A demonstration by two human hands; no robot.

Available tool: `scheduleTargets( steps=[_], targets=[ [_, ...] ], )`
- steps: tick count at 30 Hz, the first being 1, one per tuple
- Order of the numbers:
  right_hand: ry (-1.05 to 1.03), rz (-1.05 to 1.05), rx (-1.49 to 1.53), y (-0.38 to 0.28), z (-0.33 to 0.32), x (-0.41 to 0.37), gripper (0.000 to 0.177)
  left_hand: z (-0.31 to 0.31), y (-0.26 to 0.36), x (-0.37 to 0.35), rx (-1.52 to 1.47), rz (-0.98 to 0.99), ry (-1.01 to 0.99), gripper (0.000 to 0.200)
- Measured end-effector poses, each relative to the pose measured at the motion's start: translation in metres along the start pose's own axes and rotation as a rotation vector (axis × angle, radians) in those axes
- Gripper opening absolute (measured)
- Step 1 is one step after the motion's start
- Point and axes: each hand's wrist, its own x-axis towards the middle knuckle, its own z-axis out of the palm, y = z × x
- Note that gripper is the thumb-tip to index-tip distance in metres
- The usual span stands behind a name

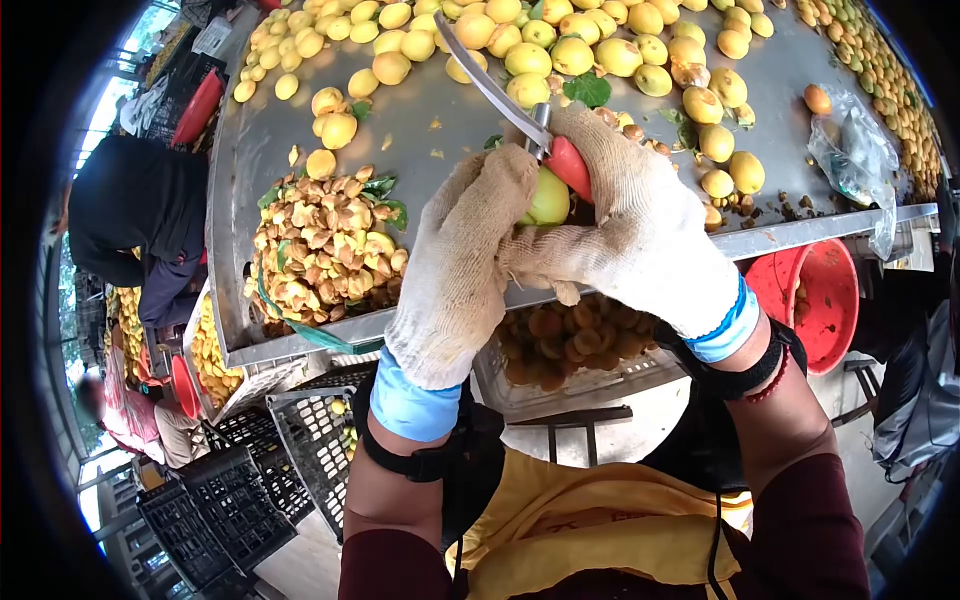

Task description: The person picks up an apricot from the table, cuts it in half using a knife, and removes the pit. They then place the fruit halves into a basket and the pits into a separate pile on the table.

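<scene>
Both my hands wear off-white knitted gloves over blue cuffs and meet above the near edge of a metal table. My left hand is closed around a greenish-yellow apricot, its fingers partly covering the fruit. In my right hand is a knife with a red handle and a long curved blade that points up and to the left. The handle lies right against the apricot. Below the hands, a crate of halved apricots sits under the table edge.
Whole yellow apricots spread across the table's far side. A heap of brown pits lies at left. A plastic bag and red bucket are at right. Black crates stand lower left; people sit at both sides.
</scene>
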Motion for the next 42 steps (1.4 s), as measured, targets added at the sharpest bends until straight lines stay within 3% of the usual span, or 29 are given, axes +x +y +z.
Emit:
scheduleTargets(
  steps=[1,2,4,5,7,12,14,18,20,23,31,37,39,42],
  targets=[
    [0.080,-0.206,-0.153,0.004,0.002,0.000,0.048,-0.002,0.004,-0.003,0.034,-0.048,-0.094,0.036],
    [0.077,-0.206,-0.152,0.005,0.003,0.000,0.048,-0.004,0.005,-0.004,0.066,-0.094,-0.188,0.036],
    [0.023,-0.228,0.125,0.006,0.007,0.000,0.044,-0.007,0.000,-0.001,0.104,-0.012,-0.137,0.037],
    [0.019,-0.228,0.126,0.005,0.008,-0.001,0.044,-0.004,0.002,-0.001,0.137,0.013,-0.147,0.038],
    [-0.142,0.053,0.560,0.001,0.009,-0.004,0.045,-0.004,0.002,0.000,0.169,0.041,-0.150,0.039],
    [-0.085,0.069,0.586,-0.003,0.020,-0.006,0.043,0.004,-0.006,-0.003,0.114,0.151,-0.048,0.040],
    [-0.031,0.136,0.802,-0.005,0.026,-0.008,0.040,0.008,-0.014,0.001,0.064,0.227,0.043,0.038],
    [-0.083,0.241,0.805,-0.011,0.020,-0.006,0.037,0.004,-0.016,0.001,0.118,0.229,0.009,0.040],
    [-0.019,0.221,0.809,-0.004,0.026,-0.004,0.034,0.000,-0.021,0.001,0.184,0.272,0.017,0.041],
    [-0.038,0.227,0.828,0.002,0.027,-0.004,0.033,-0.005,-0.029,0.000,0.029,0.179,-0.007,0.043],
    [0.002,0.221,0.883,0.013,0.037,-0.003,0.027,-0.005,-0.035,0.005,0.223,0.257,0.062,0.049],
    [-0.055,0.255,0.922,0.018,0.030,-0.002,0.024,-0.011,-0.042,0.010,0.051,0.221,-0.004,0.049],
    [-0.160,0.232,0.924,0.024,0.028,0.002,0.025,-0.013,-0.041,0.011,0.078,0.227,-0.013,0.049],
    [-0.115,0.263,0.879,0.019,0.029,0.002,0.025,-0.014,-0.043,0.015,0.042,0.217,-0.009,0.047]
  ],
)
